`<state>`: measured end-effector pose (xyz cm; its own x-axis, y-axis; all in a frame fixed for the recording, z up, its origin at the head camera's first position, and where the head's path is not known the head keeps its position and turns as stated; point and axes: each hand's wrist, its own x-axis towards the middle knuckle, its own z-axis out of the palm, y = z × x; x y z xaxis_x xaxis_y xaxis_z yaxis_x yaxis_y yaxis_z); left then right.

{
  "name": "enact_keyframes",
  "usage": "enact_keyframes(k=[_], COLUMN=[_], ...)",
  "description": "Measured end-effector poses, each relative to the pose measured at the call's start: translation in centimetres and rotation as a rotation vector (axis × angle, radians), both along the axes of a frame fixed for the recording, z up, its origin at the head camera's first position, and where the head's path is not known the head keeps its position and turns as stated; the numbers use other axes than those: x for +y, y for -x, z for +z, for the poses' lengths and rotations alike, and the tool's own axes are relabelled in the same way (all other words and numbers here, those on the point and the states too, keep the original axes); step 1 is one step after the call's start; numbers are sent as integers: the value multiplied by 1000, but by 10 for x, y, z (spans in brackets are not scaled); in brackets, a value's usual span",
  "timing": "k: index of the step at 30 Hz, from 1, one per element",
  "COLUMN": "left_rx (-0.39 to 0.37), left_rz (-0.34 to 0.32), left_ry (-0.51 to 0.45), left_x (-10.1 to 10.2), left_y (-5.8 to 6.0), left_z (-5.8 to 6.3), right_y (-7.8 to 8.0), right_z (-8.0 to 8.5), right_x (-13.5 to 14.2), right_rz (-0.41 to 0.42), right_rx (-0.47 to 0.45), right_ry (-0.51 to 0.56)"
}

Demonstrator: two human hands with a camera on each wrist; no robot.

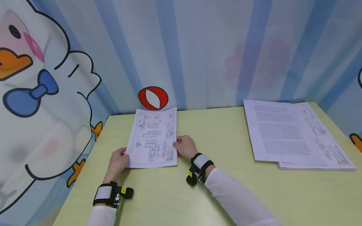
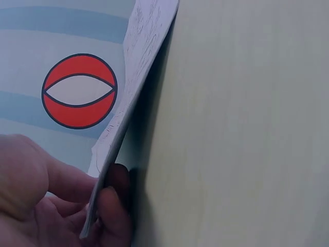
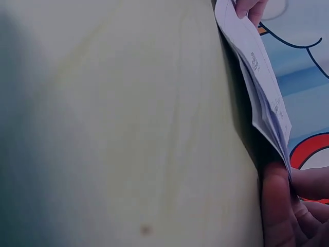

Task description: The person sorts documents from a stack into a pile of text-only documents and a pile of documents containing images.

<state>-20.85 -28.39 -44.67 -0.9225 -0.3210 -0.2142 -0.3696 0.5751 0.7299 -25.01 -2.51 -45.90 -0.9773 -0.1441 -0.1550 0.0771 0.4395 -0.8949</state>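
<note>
A thin stack of paper sheets (image 1: 152, 138), the top one printed with technical line drawings, is held at its two sides above the table. My left hand (image 1: 117, 161) pinches its lower left edge, thumb on the printed face and fingers beneath, as the left wrist view shows at the stack's edge (image 2: 115, 139). On the right edge my right hand (image 1: 186, 147) pinches the paper between thumb and fingers. In the right wrist view the sheets (image 3: 262, 87) bow, and a lower sheet splays apart from those above.
On the right of the pale yellow-green table (image 1: 215, 135) lies another paper pile (image 1: 336, 157) with drawings on it. A page of printed text (image 1: 280, 131) partly covers that pile, set askew. Behind the table hangs a blue striped backdrop (image 1: 203, 56) with cartoon figures.
</note>
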Motion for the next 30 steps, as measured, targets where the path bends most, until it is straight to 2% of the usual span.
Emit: enact_keyframes(k=[10, 16, 18, 21, 23, 24, 26, 27, 30], left_rx=[3, 13, 25, 65, 118, 148, 194, 214, 261], left_rz=[1, 51, 76, 102, 98, 86, 60, 28, -16], left_ry=[3, 1, 41, 88, 106, 99, 83, 45, 34], left_x=[-2, -1, -6, -15, -17, -16, -9, 0, 18], left_y=[-2, -2, 3, 18, 30, 35, 42, 39, 48], left_z=[-1, 2, -7, -32, -48, -52, -54, -45, -43], right_y=[-1, -1, -2, -5, -6, -7, -8, -9, -11], right_z=[2, 4, 5, 9, 12, 14, 18, 19, 25], right_x=[-3, 5, 10, 20, 28, 32, 40, 45, 62], right_rz=[-9, 37, 50, 43, 32, 25, 14, 14, 26], right_rx=[27, 41, 34, 23, 29, 39, 60, 76, 126], right_ry=[-134, -202, -203, -167, -139, -125, -117, -116, -118])
